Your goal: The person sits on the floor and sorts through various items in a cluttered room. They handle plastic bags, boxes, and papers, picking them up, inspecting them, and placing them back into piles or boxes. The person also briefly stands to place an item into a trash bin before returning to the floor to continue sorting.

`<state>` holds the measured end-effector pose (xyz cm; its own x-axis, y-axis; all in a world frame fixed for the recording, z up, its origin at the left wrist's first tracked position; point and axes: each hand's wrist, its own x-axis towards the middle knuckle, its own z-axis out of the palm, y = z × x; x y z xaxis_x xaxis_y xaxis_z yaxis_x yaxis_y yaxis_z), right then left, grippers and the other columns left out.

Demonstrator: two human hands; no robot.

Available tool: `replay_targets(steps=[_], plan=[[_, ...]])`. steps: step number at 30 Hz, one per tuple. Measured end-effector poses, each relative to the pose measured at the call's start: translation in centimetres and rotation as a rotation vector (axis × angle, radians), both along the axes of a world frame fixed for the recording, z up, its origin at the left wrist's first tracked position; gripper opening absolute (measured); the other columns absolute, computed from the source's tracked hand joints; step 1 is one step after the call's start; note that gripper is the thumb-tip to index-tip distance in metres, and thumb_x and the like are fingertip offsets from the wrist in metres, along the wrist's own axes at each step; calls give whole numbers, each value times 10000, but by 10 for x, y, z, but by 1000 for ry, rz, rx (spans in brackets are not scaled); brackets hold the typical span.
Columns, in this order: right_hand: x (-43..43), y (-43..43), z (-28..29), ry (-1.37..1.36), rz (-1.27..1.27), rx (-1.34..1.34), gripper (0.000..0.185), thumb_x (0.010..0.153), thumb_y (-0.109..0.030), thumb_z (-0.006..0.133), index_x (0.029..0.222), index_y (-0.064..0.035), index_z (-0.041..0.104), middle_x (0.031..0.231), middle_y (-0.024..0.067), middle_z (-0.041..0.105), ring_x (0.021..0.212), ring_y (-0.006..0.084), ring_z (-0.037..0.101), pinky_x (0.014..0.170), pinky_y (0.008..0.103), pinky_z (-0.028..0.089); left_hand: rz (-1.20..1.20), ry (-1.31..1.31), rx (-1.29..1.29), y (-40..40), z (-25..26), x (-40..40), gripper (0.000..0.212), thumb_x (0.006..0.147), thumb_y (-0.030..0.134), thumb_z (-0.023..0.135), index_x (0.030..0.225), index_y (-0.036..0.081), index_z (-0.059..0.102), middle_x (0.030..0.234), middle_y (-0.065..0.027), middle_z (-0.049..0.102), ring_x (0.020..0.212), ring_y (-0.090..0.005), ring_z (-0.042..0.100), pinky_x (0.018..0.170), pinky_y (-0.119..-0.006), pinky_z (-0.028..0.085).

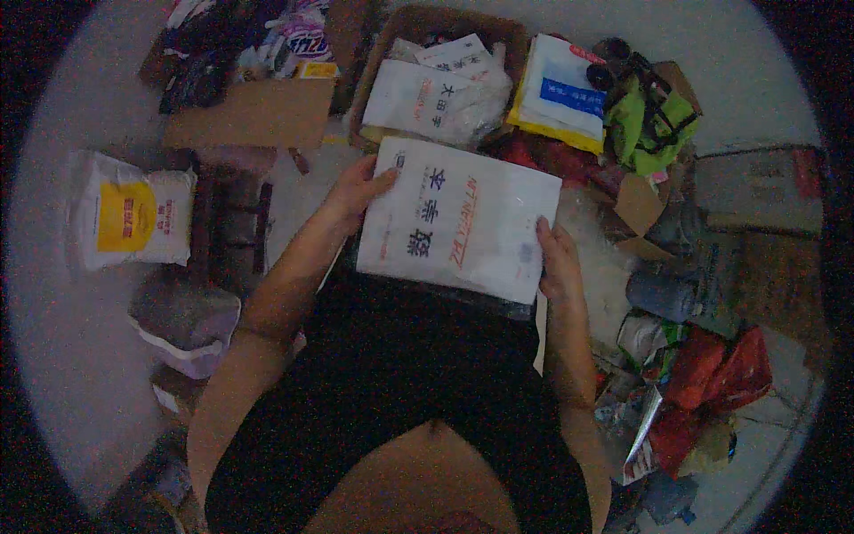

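Between my two hands I hold a flat white printed packet point(460, 220), perhaps a bag or pad, bearing dark and orange writing. My left hand point(373, 180) grips its left edge near the upper corner, thumb on top. On the opposite side, my right hand point(559, 257) pinches the right edge, thumb on the face. The fingers beneath are hidden by the packet. Just beyond it stands an open cardboard box point(520, 40) filled with similar white printed packets point(407, 100). A white, blue and yellow bag point(560, 93) lies against that box's right side.
A carton point(253, 113) holding dark and colourful packages stands at the upper left. Below it lies a plump white bag with a yellow label point(127, 213). A green and black bag point(647, 120) sits upper right, near cardboard boxes point(760, 187). Red wrapping point(714, 374) lies at right.
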<state>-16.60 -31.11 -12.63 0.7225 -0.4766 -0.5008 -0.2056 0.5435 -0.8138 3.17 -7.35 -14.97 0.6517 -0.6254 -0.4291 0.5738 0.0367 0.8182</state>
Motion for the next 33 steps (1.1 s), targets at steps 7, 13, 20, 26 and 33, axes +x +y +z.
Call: replay_targets(steps=[7, 13, 20, 26, 33], plan=[[-16, -7, -36, 327, 313, -1071, 600, 791, -291, 645, 1229, 33, 392, 1123, 217, 504, 993, 275, 537, 823, 389, 455, -60, -799, 379, -2, -11, -14, 649, 766, 130, 652, 1280, -16, 285, 1213, -208, 421, 1109, -293, 442, 909, -391, 388], [38, 31, 40, 358, 505, -1805, 711, 725, -286, 663, 1298, -15, 339, 1349, 246, 260, 1244, 367, 285, 1002, 528, 193, -489, -1661, 648, -18, 34, 0, 640, 752, 308, 632, 1278, 40, 385, 1345, -185, 309, 1273, -358, 240, 996, -553, 193], [62, 52, -5, 405, 840, -1700, 669, 786, -487, 518, 1351, -195, 314, 1429, 139, 189, 1318, 319, 176, 986, 634, 50, -758, -1689, 559, -25, 14, 28, 643, 763, 457, 577, 1256, 73, 425, 1373, -113, 305, 1287, -299, 235, 993, -579, 175], [52, 37, 3, 402, 845, -1595, 629, 799, -472, 513, 1328, -174, 350, 1407, 177, 221, 1312, 340, 178, 971, 657, 29, -231, -1228, 399, -78, -60, 139, 417, 750, 279, 645, 1094, 68, 540, 1123, -117, 547, 1030, -302, 507, 919, -386, 379], [56, 32, 3, 421, 842, -1580, 648, 751, -403, 593, 1310, -157, 380, 1391, 197, 244, 1296, 369, 204, 978, 640, 50, -630, -1529, 983, -152, -124, 244, 792, 561, 358, 783, 1207, 64, 432, 1199, -118, 467, 1149, -290, 430, 943, -450, 340]])
